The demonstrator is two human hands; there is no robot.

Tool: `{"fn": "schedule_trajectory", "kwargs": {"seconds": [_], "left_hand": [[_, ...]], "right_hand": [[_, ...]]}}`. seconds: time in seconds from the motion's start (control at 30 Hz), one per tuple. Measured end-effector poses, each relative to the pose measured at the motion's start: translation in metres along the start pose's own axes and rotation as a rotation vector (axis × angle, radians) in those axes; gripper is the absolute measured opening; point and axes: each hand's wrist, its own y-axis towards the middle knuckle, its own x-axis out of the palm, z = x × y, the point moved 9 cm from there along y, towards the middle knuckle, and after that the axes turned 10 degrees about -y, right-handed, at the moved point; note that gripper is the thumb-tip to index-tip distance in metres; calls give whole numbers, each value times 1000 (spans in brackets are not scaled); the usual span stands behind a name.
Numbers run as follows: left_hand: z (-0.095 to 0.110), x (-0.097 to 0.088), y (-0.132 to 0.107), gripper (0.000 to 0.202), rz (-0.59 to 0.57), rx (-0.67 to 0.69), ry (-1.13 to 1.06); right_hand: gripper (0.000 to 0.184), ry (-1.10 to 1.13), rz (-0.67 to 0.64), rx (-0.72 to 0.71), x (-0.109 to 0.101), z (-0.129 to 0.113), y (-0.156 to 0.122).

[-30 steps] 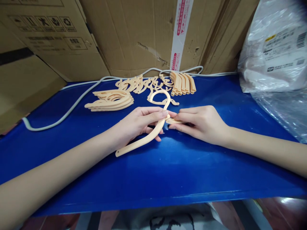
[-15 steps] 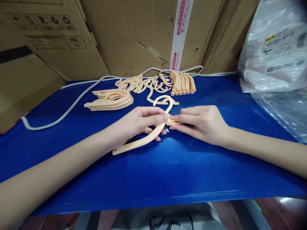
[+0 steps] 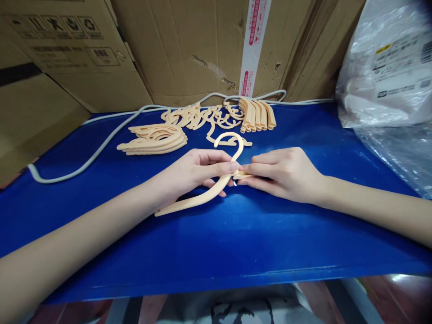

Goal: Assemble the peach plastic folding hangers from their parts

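Observation:
Over the middle of the blue table, my left hand is closed around the joint of a cream plastic hanger piece. Its curved hook rises above my fingers and one long arm slants down to the left. My right hand pinches a second cream hanger arm, whose end meets the first piece at the joint. Most of that second arm is hidden under my right fingers. A small shiny bit shows just below the joint; I cannot tell what it is.
Behind my hands lie a stack of hanger arms, a heap of hooks and a row of curved arms. A white cable runs along the back. Cardboard boxes wall the rear; plastic-wrapped packages stand right.
The hanger arm under my left hand has tilted slightly, its lower end shifting left and up. Both hands keep their grip at the joint. The view has shifted a little.

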Motion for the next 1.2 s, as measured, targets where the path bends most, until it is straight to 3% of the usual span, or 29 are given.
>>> {"fn": "schedule_trajectory", "kwargs": {"seconds": [0.27,0.53,1.2], "left_hand": [[-1,-2,-1,9,37,-23,-74],[-4,-1,-2,14,1,-50,7],[-4,1,-2,12,-35,-48,-25]], "right_hand": [[33,103,-44,28,5,2,0],[32,59,-16,55,1,3,1],[30,-52,58,-17,-6,-2,0]]}}
